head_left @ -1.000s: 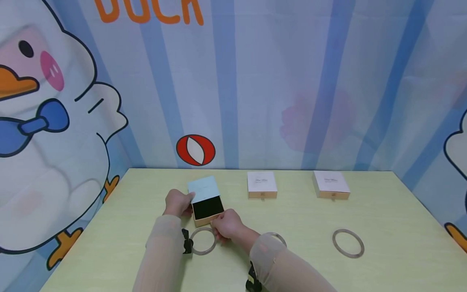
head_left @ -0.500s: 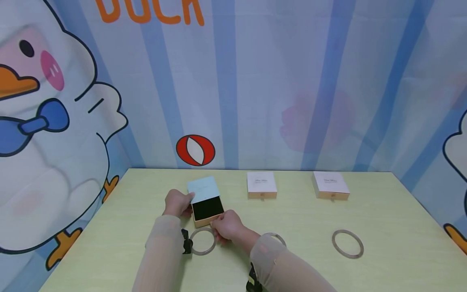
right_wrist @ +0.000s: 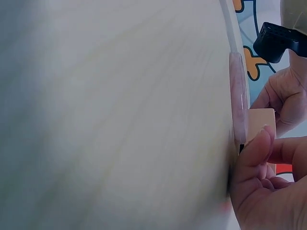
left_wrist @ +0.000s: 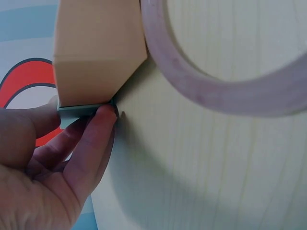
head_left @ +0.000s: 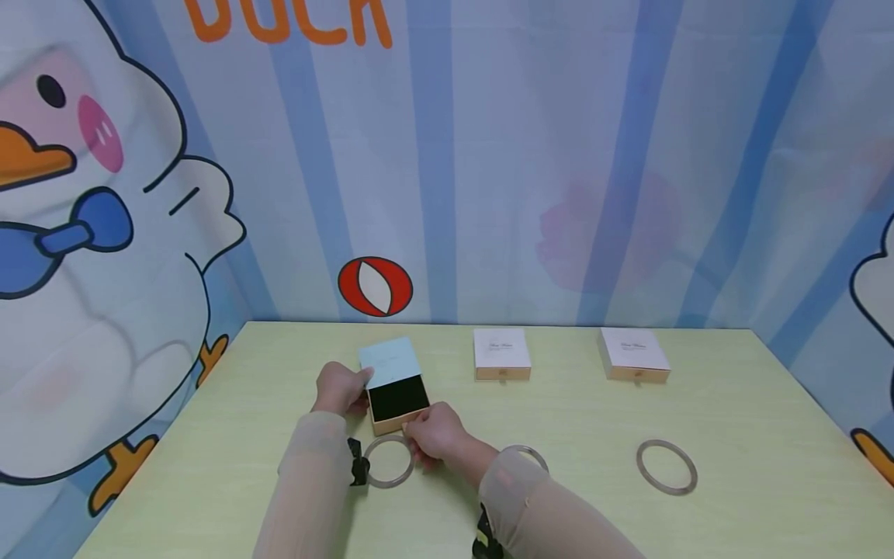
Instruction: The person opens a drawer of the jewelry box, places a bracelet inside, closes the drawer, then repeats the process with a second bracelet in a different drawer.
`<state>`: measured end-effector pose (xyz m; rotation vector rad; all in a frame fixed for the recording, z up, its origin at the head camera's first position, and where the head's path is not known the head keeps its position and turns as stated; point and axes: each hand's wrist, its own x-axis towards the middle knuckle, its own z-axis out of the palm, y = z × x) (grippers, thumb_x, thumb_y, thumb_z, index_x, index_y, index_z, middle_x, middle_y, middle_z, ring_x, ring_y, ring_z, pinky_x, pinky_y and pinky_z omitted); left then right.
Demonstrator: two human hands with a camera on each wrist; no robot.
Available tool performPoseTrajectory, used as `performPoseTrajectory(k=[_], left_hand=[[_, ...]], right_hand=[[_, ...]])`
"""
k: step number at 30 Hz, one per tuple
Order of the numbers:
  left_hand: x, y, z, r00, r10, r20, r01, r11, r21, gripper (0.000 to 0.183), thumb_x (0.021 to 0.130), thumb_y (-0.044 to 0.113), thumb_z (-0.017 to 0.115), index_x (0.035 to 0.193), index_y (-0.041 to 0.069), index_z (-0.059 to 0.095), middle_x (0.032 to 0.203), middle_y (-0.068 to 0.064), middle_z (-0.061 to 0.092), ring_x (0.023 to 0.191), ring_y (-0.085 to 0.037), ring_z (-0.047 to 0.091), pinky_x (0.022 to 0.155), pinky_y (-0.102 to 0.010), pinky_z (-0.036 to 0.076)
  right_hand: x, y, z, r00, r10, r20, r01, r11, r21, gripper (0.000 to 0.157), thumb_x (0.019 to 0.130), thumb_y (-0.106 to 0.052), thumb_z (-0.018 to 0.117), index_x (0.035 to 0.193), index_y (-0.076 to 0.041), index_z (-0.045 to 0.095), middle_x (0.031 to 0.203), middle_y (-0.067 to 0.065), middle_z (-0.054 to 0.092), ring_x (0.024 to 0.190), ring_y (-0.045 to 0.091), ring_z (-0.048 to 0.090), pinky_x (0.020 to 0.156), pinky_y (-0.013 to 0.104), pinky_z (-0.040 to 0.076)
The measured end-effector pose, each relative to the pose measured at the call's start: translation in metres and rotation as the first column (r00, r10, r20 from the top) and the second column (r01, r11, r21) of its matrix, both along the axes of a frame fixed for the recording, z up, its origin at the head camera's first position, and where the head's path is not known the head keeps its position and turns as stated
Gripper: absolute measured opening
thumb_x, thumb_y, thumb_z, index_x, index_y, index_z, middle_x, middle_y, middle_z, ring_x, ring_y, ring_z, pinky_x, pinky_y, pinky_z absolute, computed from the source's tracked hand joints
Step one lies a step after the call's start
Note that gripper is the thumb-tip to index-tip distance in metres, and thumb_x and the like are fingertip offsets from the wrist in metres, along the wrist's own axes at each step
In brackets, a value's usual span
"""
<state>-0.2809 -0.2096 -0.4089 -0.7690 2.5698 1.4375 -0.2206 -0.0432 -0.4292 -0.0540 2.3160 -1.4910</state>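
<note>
We see a striped blue backdrop (head_left: 503, 171) filling the upper frame, printed with a large white duck at the left edge and a red ball near lower centre-left. Below it spreads a pale yellow bench (head_left: 580, 411). Two beige sleeves (head_left: 307, 489) rise from the bottom edge.

Left of centre on the bench is the light-blue box (head_left: 391, 361), set slightly askew, its tan drawer (head_left: 389, 425) pulled partway toward the bottom of the frame, showing a black interior. Our left hand (head_left: 341, 387) grips the box at its left side between thumb and fingers; our right hand (head_left: 438, 432) pinches the front of the drawer near its right corner.

Two closed white boxes stand toward the back, one (head_left: 501, 353) right of centre, one (head_left: 634, 354) farther right. Three pale rings lie nearer us: one (head_left: 389, 484) just in front of the drawer, one (head_left: 536, 456) half hidden behind the right forearm, one (head_left: 674, 490) at lower right. We cannot tell whether the first ring touches the right fingers.
</note>
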Motion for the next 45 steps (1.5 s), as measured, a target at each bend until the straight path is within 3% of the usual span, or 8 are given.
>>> performPoseTrajectory(k=[17,36,45], left_hand=[[-0.0022,0.0004,0.0008,1.0,0.0,0.003,0.0,1.0,0.022,0.039,0.092,0.027,0.061,0.106,-0.01,0.057,0.074,-0.016,0.064,0.055,-0.021,0.064,0.055,-0.032,0.056],[-0.0001,-0.0016,0.0047,1.0,-0.022,0.009,0.022,1.0,0.017,0.039,0.093,0.026,0.061,0.104,-0.011,0.058,0.071,-0.016,0.064,0.053,-0.021,0.065,0.056,-0.032,0.056],[-0.0009,-0.0019,0.0007,1.0,-0.009,0.019,0.009,1.0,0.022,0.039,0.093,0.027,0.061,0.103,-0.01,0.059,0.07,-0.015,0.064,0.054,-0.02,0.064,0.055,-0.032,0.056]], right_hand=[[0.0048,-0.0009,0.0037,0.995,0.033,-0.098,-0.029,0.999,0.045,0.013,0.084,-0.012,0.067,0.073,-0.004,0.065,0.042,-0.001,0.046,0.034,0.01,0.042,0.035,0.017,0.035],[0.0036,0.0006,0.001,0.992,0.028,-0.12,-0.016,0.995,0.096,0.019,0.079,-0.006,0.072,0.066,-0.006,0.059,0.047,0.0,0.045,0.034,0.01,0.039,0.034,0.018,0.033],[0.006,0.001,0.0001,0.989,0.032,-0.142,-0.015,0.993,0.114,0.02,0.077,-0.006,0.074,0.066,-0.006,0.057,0.046,-0.001,0.045,0.034,0.009,0.04,0.034,0.017,0.033]])
